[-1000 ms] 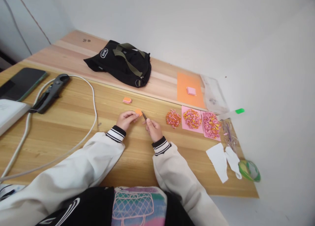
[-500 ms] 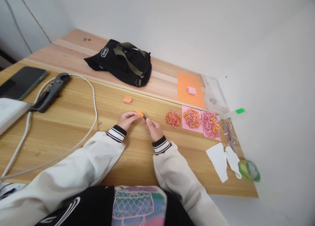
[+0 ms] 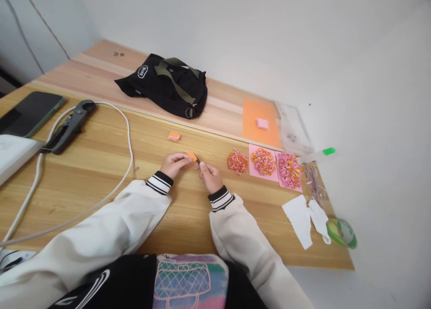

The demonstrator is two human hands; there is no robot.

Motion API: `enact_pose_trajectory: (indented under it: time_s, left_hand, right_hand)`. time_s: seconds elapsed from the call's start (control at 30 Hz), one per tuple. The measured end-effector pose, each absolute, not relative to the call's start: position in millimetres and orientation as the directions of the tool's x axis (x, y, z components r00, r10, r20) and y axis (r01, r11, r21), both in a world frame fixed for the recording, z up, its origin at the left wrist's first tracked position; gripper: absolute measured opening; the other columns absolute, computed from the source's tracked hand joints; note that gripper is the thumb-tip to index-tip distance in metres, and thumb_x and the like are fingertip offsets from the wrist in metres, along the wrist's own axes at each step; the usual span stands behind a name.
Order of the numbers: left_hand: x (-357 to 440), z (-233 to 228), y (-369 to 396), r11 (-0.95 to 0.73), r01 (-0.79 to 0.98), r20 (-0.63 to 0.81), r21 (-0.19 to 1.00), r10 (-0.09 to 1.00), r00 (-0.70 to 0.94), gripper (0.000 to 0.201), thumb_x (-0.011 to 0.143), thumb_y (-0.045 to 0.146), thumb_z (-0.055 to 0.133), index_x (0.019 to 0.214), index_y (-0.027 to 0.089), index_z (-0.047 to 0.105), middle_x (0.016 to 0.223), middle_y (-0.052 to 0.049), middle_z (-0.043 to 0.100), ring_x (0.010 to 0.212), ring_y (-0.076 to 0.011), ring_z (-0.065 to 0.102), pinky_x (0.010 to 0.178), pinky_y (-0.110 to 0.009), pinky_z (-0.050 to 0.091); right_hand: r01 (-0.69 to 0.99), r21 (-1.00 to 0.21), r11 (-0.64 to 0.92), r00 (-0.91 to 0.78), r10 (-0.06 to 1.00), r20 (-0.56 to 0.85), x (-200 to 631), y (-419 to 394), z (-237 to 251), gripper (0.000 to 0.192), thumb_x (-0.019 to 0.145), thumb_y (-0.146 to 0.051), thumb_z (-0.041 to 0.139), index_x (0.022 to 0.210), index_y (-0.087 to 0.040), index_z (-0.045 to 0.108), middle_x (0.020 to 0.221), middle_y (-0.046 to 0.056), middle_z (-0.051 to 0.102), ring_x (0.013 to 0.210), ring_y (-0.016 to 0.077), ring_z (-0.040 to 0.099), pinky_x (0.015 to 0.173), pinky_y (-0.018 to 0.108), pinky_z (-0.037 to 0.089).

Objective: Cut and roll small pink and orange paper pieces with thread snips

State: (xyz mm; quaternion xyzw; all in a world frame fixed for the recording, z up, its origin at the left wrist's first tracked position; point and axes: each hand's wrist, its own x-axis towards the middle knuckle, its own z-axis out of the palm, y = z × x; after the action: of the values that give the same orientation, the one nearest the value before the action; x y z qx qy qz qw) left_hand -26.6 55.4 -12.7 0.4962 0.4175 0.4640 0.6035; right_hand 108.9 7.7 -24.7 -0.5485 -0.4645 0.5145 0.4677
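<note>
My left hand point(image 3: 174, 164) pinches a small orange piece of paper point(image 3: 192, 156) between thumb and fingers, just above the table. In my right hand point(image 3: 211, 176) is a slim dark tool point(image 3: 197, 159), its tip against the right side of the orange paper; its exact kind is too small to tell. Beyond my left hand lies a small orange and pink stack point(image 3: 174, 136). To the right of my right hand sits a heap of tiny orange and pink curled pieces point(image 3: 237, 161). Two more heaps rest on pink sheets point(image 3: 253, 172).
A black bag point(image 3: 168, 87) lies at the back. An orange sheet point(image 3: 252, 111) bears a pink stack point(image 3: 262, 124). Left are a phone point(image 3: 32, 113), a black-handled tool point(image 3: 69, 127) and a white cable point(image 3: 129, 143). White paper scraps point(image 3: 299, 219) and green tape point(image 3: 340, 232) lie right.
</note>
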Motion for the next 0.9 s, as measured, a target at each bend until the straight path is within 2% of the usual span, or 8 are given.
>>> enact_pose_trajectory:
  time_s: [0.63, 0.9]
  left_hand:
    - [-27.6, -19.1, 57.5, 0.081, -0.162, -0.043, 0.984, 0.973, 0.226, 0.016, 0.055, 0.027, 0.069, 0.047, 0.015, 0.061, 0.045, 0.001, 0.053, 0.045, -0.0084, 0.043, 0.046, -0.023, 0.035]
    - [-27.7, -22.4, 58.4, 0.074, -0.169, -0.034, 0.983, 0.972, 0.233, 0.015, 0.055, 0.026, 0.069, 0.048, 0.014, 0.062, 0.045, 0.002, 0.053, 0.044, -0.0079, 0.043, 0.045, -0.023, 0.034]
  right_hand:
    - [-0.010, -0.992, -0.126, 0.040, 0.991, -0.126, 107.9, 6.8, -22.8, 0.048, 0.071, -0.061, 0.047, 0.065, -0.014, 0.056, 0.043, -0.007, 0.029, 0.039, 0.0056, 0.024, 0.041, 0.022, 0.019]
    - [0.024, -0.992, -0.123, 0.037, 0.992, -0.122, 108.2, 6.6, -23.7, 0.048, 0.071, -0.061, 0.046, 0.065, -0.015, 0.056, 0.043, -0.007, 0.031, 0.040, 0.0058, 0.026, 0.042, 0.022, 0.021]
